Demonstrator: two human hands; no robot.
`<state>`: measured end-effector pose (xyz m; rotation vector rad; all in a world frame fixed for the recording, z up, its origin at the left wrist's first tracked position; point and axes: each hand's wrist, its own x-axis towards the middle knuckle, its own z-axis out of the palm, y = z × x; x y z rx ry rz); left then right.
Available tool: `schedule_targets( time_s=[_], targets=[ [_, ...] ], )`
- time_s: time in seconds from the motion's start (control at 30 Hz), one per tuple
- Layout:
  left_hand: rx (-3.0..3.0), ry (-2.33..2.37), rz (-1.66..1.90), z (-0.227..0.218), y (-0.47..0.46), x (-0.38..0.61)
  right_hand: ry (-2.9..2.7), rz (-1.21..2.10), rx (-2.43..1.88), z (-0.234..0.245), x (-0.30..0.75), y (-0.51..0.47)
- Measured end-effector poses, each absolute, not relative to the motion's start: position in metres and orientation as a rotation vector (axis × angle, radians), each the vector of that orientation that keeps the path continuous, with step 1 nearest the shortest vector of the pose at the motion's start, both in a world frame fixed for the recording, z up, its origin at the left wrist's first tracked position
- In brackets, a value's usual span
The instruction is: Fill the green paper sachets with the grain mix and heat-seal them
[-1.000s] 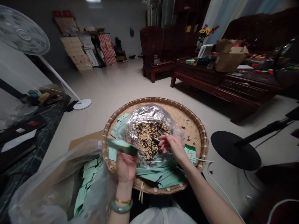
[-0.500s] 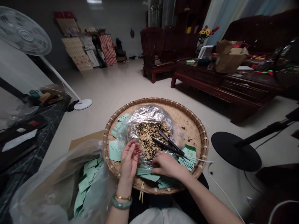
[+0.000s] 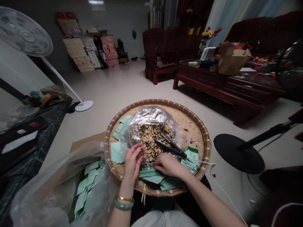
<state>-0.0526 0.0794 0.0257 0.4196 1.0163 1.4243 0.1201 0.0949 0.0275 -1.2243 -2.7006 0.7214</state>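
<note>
My left hand (image 3: 134,161) is raised over the near left side of a round bamboo tray (image 3: 207,138), palm turned inward. Its fingers are curled, thumb and fingertips close together; whatever is between them is too small to name. My right hand (image 3: 168,165) hangs over the near edge, fingers pinched just above green paper packets (image 3: 151,177); its fingertips' contents are hidden. Between and beyond both hands is an open clear plastic bag (image 3: 151,113) of dark and pale dry mix (image 3: 151,138). A black hair straightener (image 3: 174,148) lies across it, jaws apart.
More packets (image 3: 117,153) rest along the tray's left, others (image 3: 193,154) at its right. A large plastic bag (image 3: 54,176) with green packets stands at left. A white fan (image 3: 85,105), a black stand base (image 3: 239,153) and a wooden table (image 3: 213,78) surround the tray.
My left hand has shifted slightly right, its fingertips drawn closer together. My right hand's fingers have lifted slightly off the near packets and closed into a pinch.
</note>
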Motion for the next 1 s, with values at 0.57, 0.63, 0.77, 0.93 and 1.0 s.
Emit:
schedule_targets(
  time_s=[0.57,0.63,0.77,0.93,1.0],
  targets=[
    [0.522,1.106,1.419,0.024,0.079,-0.048,-1.863,0.98,-1.218,0.028,0.142,0.107],
    [0.608,1.139,1.345,0.025,0.079,-0.044,-1.746,1.012,-1.234,0.024,0.141,0.109],
    [0.785,1.269,1.251,0.023,0.078,-0.04,-1.707,1.002,-1.236,0.022,0.137,0.107],
    [0.889,1.386,1.267,0.024,0.078,-0.038,-1.934,0.89,-1.153,0.028,0.134,0.104],
    [0.828,1.332,1.337,0.025,0.079,-0.035,-1.883,0.887,-1.134,0.027,0.13,0.102]
  ],
)
